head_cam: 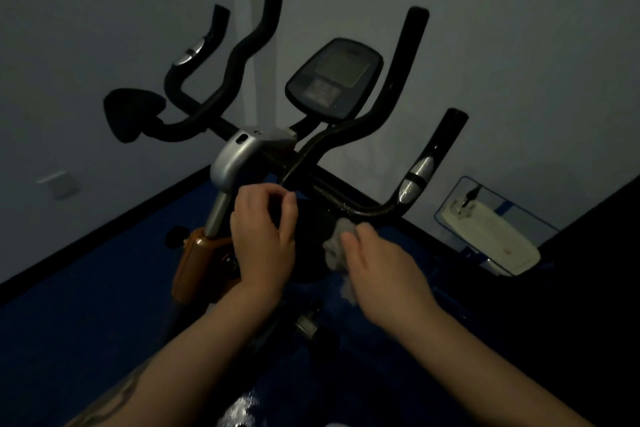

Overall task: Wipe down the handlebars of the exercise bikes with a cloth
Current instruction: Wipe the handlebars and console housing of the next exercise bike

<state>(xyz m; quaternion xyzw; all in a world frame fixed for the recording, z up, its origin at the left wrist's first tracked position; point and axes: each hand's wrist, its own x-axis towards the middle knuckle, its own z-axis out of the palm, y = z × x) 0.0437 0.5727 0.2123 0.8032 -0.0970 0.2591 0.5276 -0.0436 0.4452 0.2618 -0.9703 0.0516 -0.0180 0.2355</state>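
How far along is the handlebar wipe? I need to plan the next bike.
Done: nothing can be confirmed; the dim picture shows no clean-versus-dirty difference. In hand: the right hand holds a cloth against the lower right handlebar, left hand curled nearby. Left: seemingly the upright grips.

Black handlebars [349,135], grey cloth [334,246], orange frame [194,260], blue floor [86,305].

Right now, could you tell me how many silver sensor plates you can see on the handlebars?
2: one silver sensor plate on the far-left upright grip, another on the near-right grip above the cloth. Others could be hidden in the dark.
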